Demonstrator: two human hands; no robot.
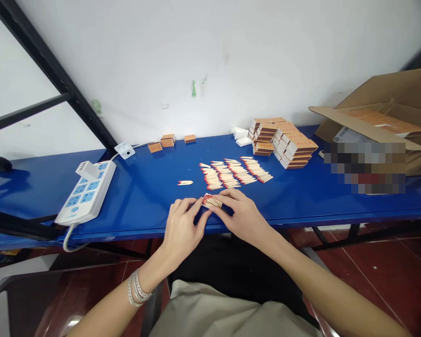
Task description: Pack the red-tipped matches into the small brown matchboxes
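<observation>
Between my two hands, near the table's front edge, is a small white matchbox tray filled with red-tipped matches (pixel 212 201). My left hand (pixel 182 222) pinches the tray's left end between thumb and fingers. At its other end my right hand (pixel 243 213) grips with thumb and fingertips. Just beyond my hands lie several slanted rows of loose matches (pixel 228 174), red heads to the left. A smaller bunch of matches (pixel 185 183) lies apart on the left.
Stacked matchboxes (pixel 294 147) stand at the back right, beside white trays (pixel 243 136). A few matchboxes (pixel 167 140) sit near the wall. On the left are a power strip (pixel 87 187) and a small white camera (pixel 125 150). An open cardboard box (pixel 365 112) is far right.
</observation>
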